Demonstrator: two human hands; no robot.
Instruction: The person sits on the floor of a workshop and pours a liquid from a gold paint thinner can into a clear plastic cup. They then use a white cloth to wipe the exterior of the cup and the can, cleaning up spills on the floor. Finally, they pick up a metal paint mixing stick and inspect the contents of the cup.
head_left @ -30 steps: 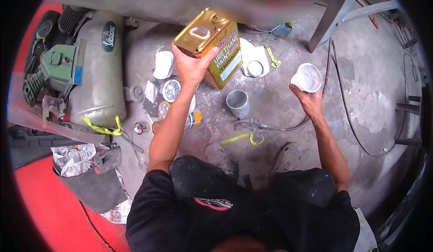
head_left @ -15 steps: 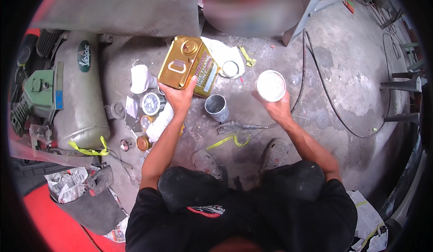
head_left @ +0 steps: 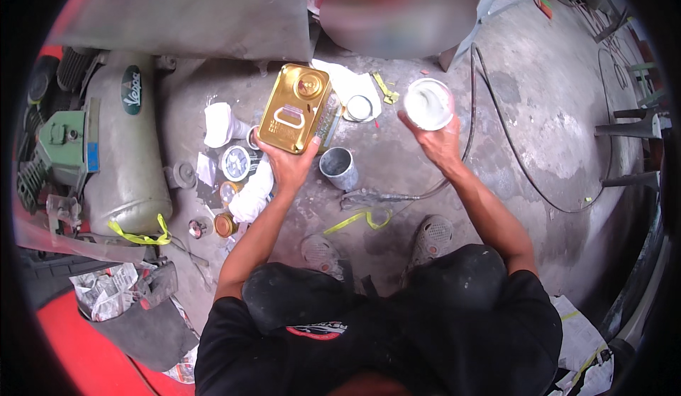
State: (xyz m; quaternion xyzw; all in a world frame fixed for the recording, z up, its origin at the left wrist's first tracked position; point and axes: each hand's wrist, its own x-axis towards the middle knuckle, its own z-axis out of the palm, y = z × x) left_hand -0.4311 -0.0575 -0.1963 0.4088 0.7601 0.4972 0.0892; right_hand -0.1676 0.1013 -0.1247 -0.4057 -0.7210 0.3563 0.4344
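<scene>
My left hand (head_left: pixel 291 165) grips the near end of a gold rectangular paint tin (head_left: pixel 284 105), its round cap and top handle facing up. Over to the right, my right hand (head_left: pixel 441 143) is wrapped round a white cup (head_left: pixel 428 105) with white stuff inside. Between the two hands a grey-stained cup (head_left: pixel 338 168) stands on the floor. A round container (head_left: pixel 359 108) rests on a white sheet (head_left: pixel 355 79) just right of the tin. White cloth (head_left: pixel 252 196) lies below my left hand, close to an opened can (head_left: pixel 237 163).
A grey-green tank with a compressor (head_left: pixel 128 155) stands at the left. A spray gun (head_left: pixel 369 199) lies near my feet, its hose (head_left: pixel 471 134) running right. Overhead hangs a grey panel (head_left: pixel 191 13). Yellow strap (head_left: pixel 358 219) lies before my shoes.
The gold tin has tipped more upright, so its top shows more and its printed side less. The white cup has risen slightly and tilted, showing more of its inside.
</scene>
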